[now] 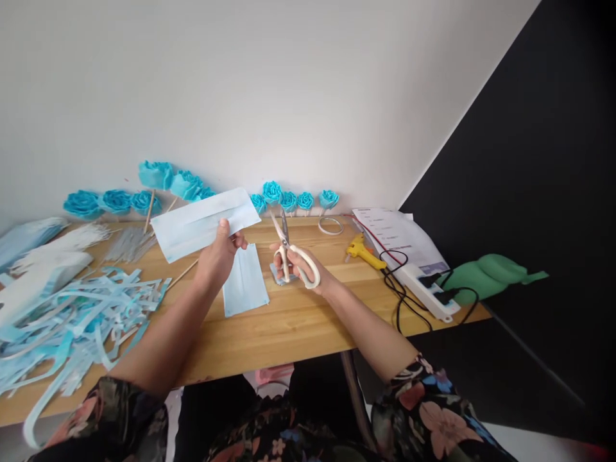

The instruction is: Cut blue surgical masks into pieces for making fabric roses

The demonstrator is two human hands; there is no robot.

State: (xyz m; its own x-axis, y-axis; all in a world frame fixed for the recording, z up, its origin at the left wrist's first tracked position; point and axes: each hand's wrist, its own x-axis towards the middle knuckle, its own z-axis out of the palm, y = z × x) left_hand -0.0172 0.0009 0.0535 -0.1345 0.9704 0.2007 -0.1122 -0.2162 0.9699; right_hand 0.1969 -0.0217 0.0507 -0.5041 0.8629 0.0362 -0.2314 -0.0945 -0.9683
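My left hand [219, 253] is closed on a flat light-blue face mask sheet [202, 221], held up above the wooden table [289, 321]. My right hand [301, 266] grips white-handled scissors [289, 247] with the blades pointing up and away, slightly apart. Between my hands a smaller blue mask piece [245, 282] lies flat on the table. A small blue scrap [279, 276] sits under the scissor handles.
A heap of cut blue strips [77, 321] covers the left of the table. Blue fabric roses [144, 189] line the wall. A yellow glue gun [363, 251], white power strip [426, 289] with black cables, papers [397, 234] and a tape ring [330, 225] lie to the right.
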